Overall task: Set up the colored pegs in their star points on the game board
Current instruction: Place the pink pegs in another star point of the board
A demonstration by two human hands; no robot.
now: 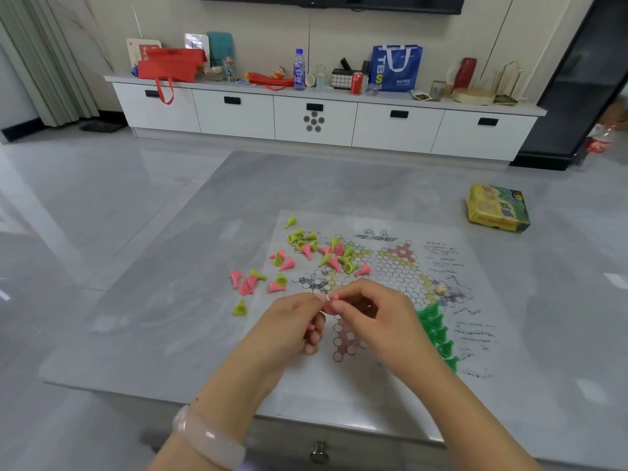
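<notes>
From the head view, the risk I see is dropping a pink peg [327, 305] as I pass it between hands: it could roll among the loose pink and yellow-green pegs [307, 253] heaped at the far left of the board [475, 338], or knock the green pegs [438, 329] already standing in the near right star point. The paper board could also slide on the glossy bench [170, 300].

My left hand [295, 322] is curled, gripping pink pegs, one tip showing under the fingers. My right hand [370, 312] pinches a pink peg between thumb and forefinger, touching the left, both above the near pink star point [343, 345], which is unfilled.
</notes>
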